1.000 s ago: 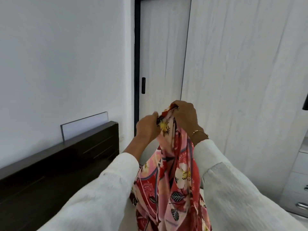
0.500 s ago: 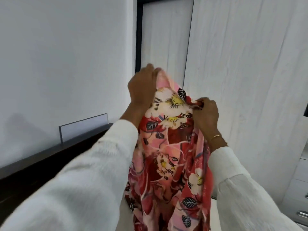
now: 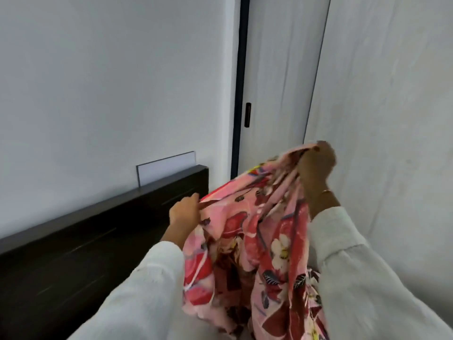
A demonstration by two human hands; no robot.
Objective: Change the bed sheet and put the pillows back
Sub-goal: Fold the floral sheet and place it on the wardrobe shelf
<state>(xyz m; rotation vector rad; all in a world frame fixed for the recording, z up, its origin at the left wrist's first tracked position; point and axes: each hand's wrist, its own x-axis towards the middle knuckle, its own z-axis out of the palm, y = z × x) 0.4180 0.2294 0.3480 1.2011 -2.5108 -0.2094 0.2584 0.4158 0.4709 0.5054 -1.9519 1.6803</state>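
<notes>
Floral bed sheet (image 3: pixel 255 241) held up betw both hands beside dark headboard (image 3: pixel 98 241), L hand (image 3: pixel 185 213) pinching its edge low, R hand (image 3: pixel 315 165) clenched round bunched corner higher up

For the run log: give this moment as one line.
stage: spreading | item: pink and red floral bed sheet | left hand: pinches edge | right hand: grips bunched edge, higher | beside: dark wooden headboard

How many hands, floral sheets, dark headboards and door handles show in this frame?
Hands: 2, left hand and right hand
Floral sheet: 1, held by both
Dark headboard: 1
Door handle: 1
Total: 5
</notes>
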